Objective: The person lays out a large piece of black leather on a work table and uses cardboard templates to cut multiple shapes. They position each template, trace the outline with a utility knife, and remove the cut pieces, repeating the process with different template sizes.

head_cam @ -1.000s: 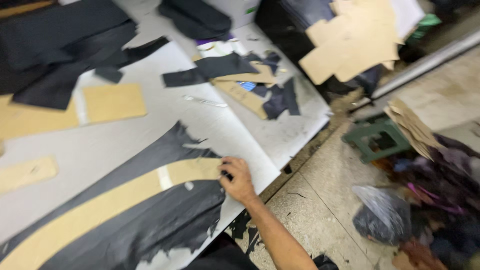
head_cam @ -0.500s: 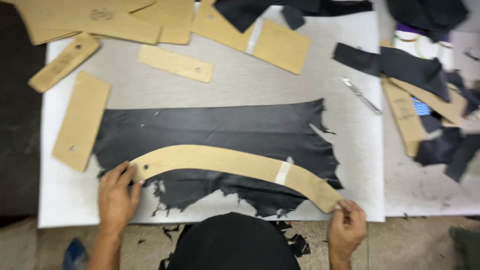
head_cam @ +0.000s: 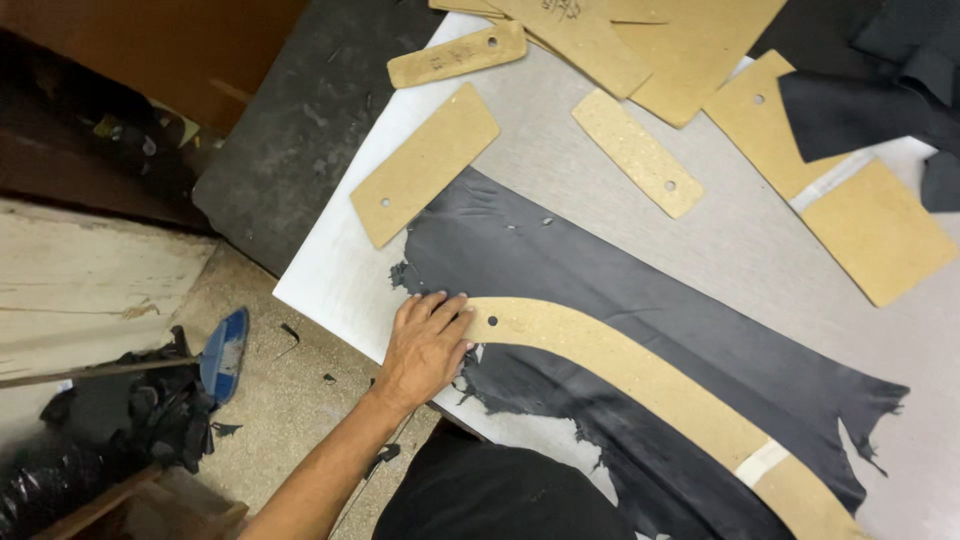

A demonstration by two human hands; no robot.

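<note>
I am seeing left hand (head_cam: 423,345) pressing flat, fingers spread, on end of long curved card strip (head_cam: 640,375). Strip lying across black leather (head_cam: 600,290). Right hand hiding from me.

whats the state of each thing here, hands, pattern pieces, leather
left hand: flat, pressing the end of the curved template
right hand: out of view
curved template: lying flat on the black leather
black leather: spread flat, ragged edges
rectangular template: flat, its corner overlapping the leather
</note>
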